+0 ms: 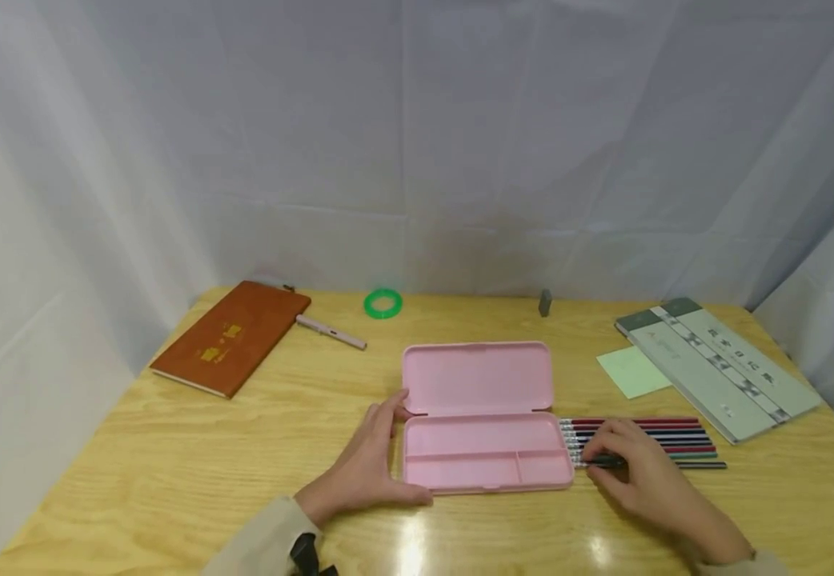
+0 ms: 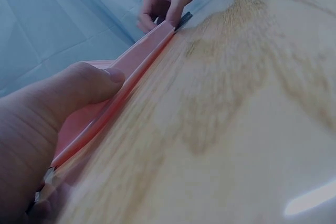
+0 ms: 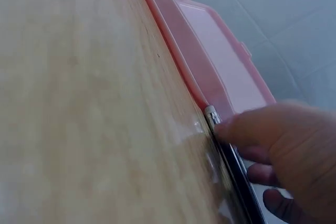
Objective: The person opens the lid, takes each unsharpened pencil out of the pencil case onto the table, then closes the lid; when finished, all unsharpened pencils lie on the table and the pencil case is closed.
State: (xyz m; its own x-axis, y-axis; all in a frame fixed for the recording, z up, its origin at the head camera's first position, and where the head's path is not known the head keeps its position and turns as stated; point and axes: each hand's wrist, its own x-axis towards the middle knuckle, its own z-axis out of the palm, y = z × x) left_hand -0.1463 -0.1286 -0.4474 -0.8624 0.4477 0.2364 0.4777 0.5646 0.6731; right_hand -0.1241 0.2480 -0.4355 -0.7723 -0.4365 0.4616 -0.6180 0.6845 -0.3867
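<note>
A pink pencil case [image 1: 489, 454] lies with its lid raised back; its long and two small compartments hold nothing. My left hand [image 1: 365, 456] grips the case's left end, thumb along the front wall and fingers near the hinge. In the left wrist view the thumb [image 2: 97, 85] presses on the front wall. Several pencils [image 1: 683, 438] in red, dark blue, green and black lie in a row right of the case, eraser ends toward it. My right hand [image 1: 636, 480] pinches the nearest, dark pencil [image 3: 237, 174] near its eraser end; the fingers partly hide the row.
At the left lie a brown notebook [image 1: 233, 340] and a pale pen [image 1: 330, 331]. A green ring of tape [image 1: 383, 304] and a small dark grey block [image 1: 545, 303] are at the back. A light green paper [image 1: 633, 372] sits partly under a grey-green notebook [image 1: 719, 368] at the right.
</note>
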